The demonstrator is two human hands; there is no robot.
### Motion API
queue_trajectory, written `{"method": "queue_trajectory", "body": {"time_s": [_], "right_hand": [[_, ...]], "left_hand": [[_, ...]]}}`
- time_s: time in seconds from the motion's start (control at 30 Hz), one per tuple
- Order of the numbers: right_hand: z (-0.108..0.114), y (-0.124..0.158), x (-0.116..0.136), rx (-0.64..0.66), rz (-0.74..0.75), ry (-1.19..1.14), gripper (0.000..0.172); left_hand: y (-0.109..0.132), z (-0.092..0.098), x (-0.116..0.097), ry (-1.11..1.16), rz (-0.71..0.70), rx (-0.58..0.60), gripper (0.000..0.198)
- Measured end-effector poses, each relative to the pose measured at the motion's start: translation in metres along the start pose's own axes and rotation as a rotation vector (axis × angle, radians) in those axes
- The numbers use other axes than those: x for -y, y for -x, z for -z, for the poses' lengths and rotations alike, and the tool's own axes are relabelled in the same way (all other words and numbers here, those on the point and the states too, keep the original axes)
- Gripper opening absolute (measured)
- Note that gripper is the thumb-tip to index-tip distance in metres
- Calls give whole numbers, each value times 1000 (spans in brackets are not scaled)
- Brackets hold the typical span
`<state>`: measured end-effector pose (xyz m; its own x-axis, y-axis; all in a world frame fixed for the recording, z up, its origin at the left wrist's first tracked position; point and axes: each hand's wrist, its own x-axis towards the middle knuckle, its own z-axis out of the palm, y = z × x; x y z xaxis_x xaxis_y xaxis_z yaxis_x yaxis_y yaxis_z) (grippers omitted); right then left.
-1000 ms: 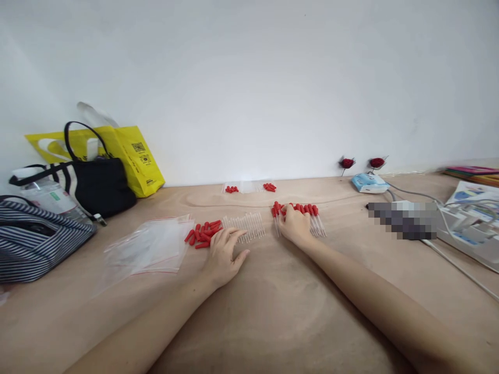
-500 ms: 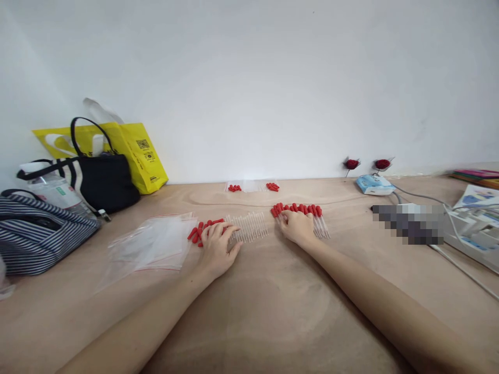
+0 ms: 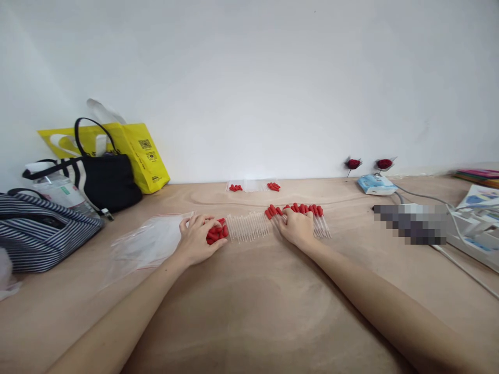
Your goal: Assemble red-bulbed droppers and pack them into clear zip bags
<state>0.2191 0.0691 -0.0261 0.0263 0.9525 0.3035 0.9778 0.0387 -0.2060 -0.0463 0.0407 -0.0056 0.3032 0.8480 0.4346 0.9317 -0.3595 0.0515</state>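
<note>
My left hand (image 3: 197, 240) curves around the left side of a pile of red rubber bulbs (image 3: 217, 232), its fingers apart and thumb stretched below the pile. To the right of the pile lies a row of thin clear glass tubes (image 3: 248, 227), side by side. Beyond them my right hand (image 3: 297, 225) rests with curled fingers on a row of droppers (image 3: 322, 223), clear tubes topped with red bulbs. Some droppers show on both sides of that hand. Its fingertips are hidden among the tubes, so I cannot make out what they grip.
Clear zip bags (image 3: 150, 244) lie left of my left hand. Near the wall, another bag (image 3: 254, 185) has red bulbs at both ends. Bags, a striped pouch (image 3: 50, 228) and a bottle crowd the left. A blue-white packet (image 3: 376, 184), cables and a power strip (image 3: 473, 236) are right.
My left hand has moved left, from over the bulbs and tube ends to the pile's left side, and the bulbs now lie closer together. Leftmost droppers have shifted slightly left; my right hand stays nearly in place.
</note>
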Motion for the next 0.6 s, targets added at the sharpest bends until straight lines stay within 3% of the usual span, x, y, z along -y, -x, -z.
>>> {"method": "queue_trajectory", "body": {"time_s": [0.17,0.33,0.43,0.6], "right_hand": [[3,8,19,18,130,-23,25],[-3,1,29,84,57,2,29],[-5,-7,32,127,5,20,29],[-3,-14,40,171,-8,47,21]], "left_hand": [[-1,-5,-1,-37,32,-70,27],[-6,-15,-2,-3,106,-148,21],[-8,-14,-5,22,87,-181,19],[-4,-5,-18,68,26,-353,16]]}}
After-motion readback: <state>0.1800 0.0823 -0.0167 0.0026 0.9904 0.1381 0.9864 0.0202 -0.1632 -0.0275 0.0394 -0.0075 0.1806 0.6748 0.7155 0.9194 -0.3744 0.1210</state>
